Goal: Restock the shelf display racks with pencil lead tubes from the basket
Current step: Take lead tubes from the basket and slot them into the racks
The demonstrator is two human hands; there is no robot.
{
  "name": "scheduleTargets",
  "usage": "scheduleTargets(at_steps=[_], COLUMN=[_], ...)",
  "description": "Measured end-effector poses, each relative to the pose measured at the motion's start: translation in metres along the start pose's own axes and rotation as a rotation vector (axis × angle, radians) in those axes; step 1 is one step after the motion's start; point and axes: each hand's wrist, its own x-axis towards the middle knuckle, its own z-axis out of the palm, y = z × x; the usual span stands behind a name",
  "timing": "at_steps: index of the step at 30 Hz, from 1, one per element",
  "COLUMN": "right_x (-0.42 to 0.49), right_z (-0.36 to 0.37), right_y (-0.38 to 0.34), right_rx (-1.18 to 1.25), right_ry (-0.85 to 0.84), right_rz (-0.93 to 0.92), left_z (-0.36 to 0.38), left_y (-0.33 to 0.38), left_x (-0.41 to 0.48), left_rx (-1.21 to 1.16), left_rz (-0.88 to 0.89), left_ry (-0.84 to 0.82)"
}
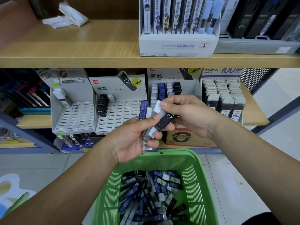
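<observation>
A green basket (pixel 197 161) sits low in the middle, filled with several blue, black and clear pencil lead tubes (pixel 151 195). Above it my left hand (pixel 131 138) grips a small bundle of tubes (pixel 146 127), one blue and others clear with white caps. My right hand (pixel 191 114) pinches a black 0.7 tube (pixel 165 121) against that bundle. Behind the hands stand white slotted display racks on the lower shelf: one nearly bare rack (pixel 73 114), one rack (pixel 120 111) with a column of black tubes at its left, and a third rack (pixel 164 91) partly hidden by my hands.
The wooden upper shelf (pixel 81 59) carries a Detective Conan display box (pixel 178 44) and crumpled white paper (pixel 68 18). A full rack of grey-capped tubes (pixel 225 96) stands to the right. A cardboard box (pixel 186 138) sits on the bottom shelf. Tiled floor lies on both sides of the basket.
</observation>
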Motion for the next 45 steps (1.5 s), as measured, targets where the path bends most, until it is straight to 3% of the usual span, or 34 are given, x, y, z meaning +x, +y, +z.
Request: scheduleTargets(at_steps=[20, 27, 36, 41, 45], right_x=[-0.001, -0.003, 0.0, 0.008, 0.023], right_z=[0.019, 0.034, 0.069, 0.097, 0.118], right_y=[-0.006, -0.012, -0.015, -0.009, -0.012], right_rx=[0.118, 0.153, 0.072, 0.028, 0.158], right_ry=[0.126, 0.054, -0.078, 0.012, 0.12], right_rz=[-0.027, -0.097, -0.034, 0.017, -0.004], left_z=[-0.021, -0.032, -0.052, -0.07, -0.083], left_y=[0.006, 0.009, 0.011, 0.015, 0.025], left_x=[-0.021, -0.035, -0.059, -0.071, -0.081], left_rx=[0.142, 0.155, 0.222, 0.187, 0.232], left_rz=[-0.018, 0.008, 0.133, 0.15, 0.167], left_ry=[-0.014, 0.027, 0.188, 0.353, 0.567])
